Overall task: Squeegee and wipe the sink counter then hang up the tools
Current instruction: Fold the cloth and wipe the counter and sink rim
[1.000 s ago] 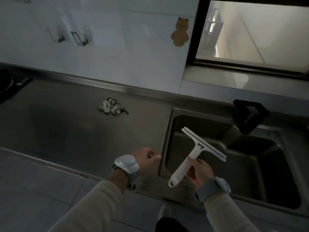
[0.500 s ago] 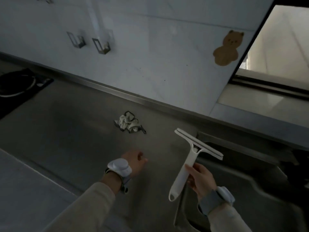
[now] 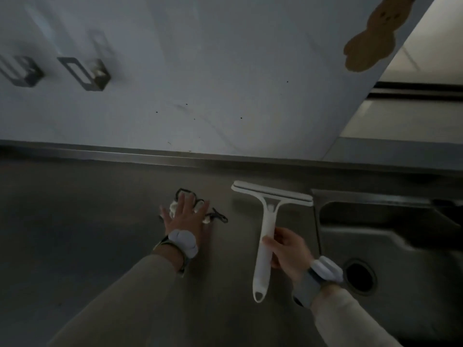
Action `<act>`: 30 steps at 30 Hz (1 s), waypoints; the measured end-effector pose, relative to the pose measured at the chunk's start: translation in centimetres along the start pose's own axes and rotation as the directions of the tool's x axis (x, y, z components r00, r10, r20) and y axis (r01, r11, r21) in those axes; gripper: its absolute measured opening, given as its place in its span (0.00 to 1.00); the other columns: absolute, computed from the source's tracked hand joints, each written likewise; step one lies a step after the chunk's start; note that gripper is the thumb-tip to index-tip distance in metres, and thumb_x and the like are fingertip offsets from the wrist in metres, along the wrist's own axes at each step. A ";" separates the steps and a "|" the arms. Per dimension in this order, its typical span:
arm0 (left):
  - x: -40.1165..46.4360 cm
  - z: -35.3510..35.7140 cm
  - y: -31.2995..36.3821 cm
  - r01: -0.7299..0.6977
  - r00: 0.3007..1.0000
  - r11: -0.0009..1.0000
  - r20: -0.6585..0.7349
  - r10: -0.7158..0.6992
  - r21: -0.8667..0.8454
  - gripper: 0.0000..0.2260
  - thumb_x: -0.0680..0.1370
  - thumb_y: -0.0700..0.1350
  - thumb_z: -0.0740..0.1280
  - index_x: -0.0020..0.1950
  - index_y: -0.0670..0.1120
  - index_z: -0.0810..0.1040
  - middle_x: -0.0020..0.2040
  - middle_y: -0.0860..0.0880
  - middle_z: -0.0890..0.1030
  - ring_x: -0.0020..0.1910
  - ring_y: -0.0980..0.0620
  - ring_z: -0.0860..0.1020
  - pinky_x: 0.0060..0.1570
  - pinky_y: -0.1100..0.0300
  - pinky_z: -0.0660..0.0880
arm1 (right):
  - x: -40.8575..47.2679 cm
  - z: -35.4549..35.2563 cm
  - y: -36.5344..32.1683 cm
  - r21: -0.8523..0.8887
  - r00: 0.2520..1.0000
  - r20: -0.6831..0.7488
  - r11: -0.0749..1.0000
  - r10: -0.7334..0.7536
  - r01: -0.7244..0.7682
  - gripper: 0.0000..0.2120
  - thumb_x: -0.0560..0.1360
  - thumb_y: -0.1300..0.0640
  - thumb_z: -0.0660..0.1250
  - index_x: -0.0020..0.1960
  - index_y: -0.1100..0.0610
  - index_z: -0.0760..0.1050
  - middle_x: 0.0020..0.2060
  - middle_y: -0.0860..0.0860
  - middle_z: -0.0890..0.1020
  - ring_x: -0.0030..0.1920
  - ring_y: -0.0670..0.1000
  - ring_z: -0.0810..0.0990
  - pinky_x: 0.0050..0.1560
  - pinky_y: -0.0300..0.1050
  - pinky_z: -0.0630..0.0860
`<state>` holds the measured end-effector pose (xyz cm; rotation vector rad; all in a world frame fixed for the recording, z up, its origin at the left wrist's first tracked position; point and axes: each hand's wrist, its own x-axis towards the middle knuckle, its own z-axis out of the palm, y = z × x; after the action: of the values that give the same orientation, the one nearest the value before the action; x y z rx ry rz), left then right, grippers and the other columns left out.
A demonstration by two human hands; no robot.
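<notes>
While the white squeegee (image 3: pixel 265 236) is held above the steel worktop (image 3: pixel 82 221), just left of the sink (image 3: pixel 390 236), its blade points toward the wall and lies roughly parallel to the worktop's back edge, with the looped handle end nearest the person. The right hand (image 3: pixel 288 254) grips the handle about midway, fingers (image 3: pixel 269 244) curled round it from the right side and the wrist bent slightly inward; whether the blade touches the steel cannot be told. To the left of the squeegee, a crumpled white cloth (image 3: pixel 175 205) with dark edging lies on the worktop, partly covered by the left hand (image 3: pixel 185 216). That hand is stretched forward, palm down, its fingers (image 3: pixel 181 199) straight and spread apart over the cloth, not curled round it. Both forearms wear pale sleeves, and each wrist carries a grey band with a light rounded device. On the tiled wall behind, two metal hooks (image 3: pixel 85 73) are mounted at upper left, and a brown bear-shaped sticker (image 3: pixel 363 46) sits at upper right beside the window recess.
</notes>
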<state>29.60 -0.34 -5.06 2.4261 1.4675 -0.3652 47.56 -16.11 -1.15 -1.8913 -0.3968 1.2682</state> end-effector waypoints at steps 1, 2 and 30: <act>1.1 0.2 -1.2 -0.040 0.998 0.999 0.045 0.039 0.017 0.26 0.79 0.56 0.57 0.76 0.60 0.51 0.79 0.50 0.44 0.78 0.44 0.42 0.71 0.34 0.44 | 0.4 1.1 -0.3 -0.005 1.000 -0.005 1.000 -0.005 0.005 0.11 0.76 0.60 0.66 0.58 0.59 0.74 0.45 0.58 0.80 0.39 0.54 0.80 0.33 0.43 0.77; 1.8 0.4 -2.4 -0.092 0.992 0.996 0.091 0.090 0.013 0.27 0.78 0.55 0.58 0.76 0.60 0.52 0.78 0.50 0.46 0.78 0.42 0.46 0.73 0.35 0.49 | 0.7 2.1 -0.6 -0.017 1.000 -0.001 1.000 -0.010 0.010 0.11 0.77 0.60 0.65 0.59 0.60 0.74 0.45 0.58 0.80 0.39 0.54 0.79 0.34 0.43 0.77; -3.3 -3.5 -12.6 0.143 0.908 0.601 -0.138 -0.396 -0.786 0.10 0.75 0.40 0.65 0.56 0.44 0.77 0.43 0.47 0.78 0.41 0.45 0.78 0.41 0.57 0.73 | 5.9 19.1 -3.6 -0.334 0.993 0.120 0.942 0.007 0.034 0.12 0.77 0.51 0.64 0.59 0.53 0.72 0.53 0.53 0.79 0.52 0.56 0.79 0.54 0.56 0.79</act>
<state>17.11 3.81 -1.96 1.5911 1.6616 0.5278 34.04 -1.54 -5.32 -2.0926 -0.7283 1.3767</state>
